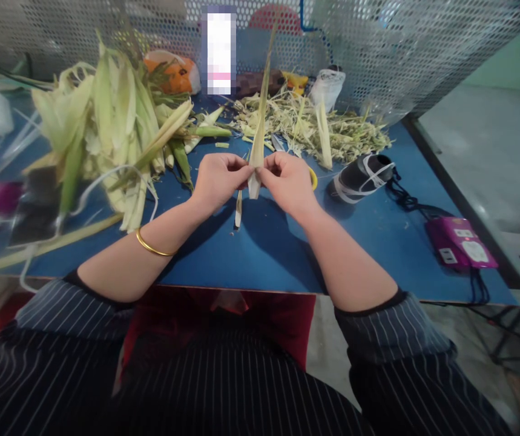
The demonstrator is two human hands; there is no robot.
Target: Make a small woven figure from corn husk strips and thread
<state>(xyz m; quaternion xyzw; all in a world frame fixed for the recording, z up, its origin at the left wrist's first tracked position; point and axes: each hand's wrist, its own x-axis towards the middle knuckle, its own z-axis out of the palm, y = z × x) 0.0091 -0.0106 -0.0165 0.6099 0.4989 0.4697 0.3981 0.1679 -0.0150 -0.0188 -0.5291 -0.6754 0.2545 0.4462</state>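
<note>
Between both hands a pale green-yellow corn husk (258, 151) stands upright over the table, its long thin tip pointing away from me. My left hand (221, 178) pinches its left edge near the broad lower end. The right edge is pinched by my right hand (289, 181) at the same height. Below my left fingers a narrow husk strip (238, 212) lies on the blue table (278, 260). Scissors with a yellow handle (313, 178) are partly hidden behind my right hand.
A heap of whole corn husks (118, 121) is at the left, shredded husk (345, 136) at the back right. To the right are a black spool-like cylinder (362, 177) with white cord and a purple power box (460, 242). A perforated metal screen (387, 54) bounds the back.
</note>
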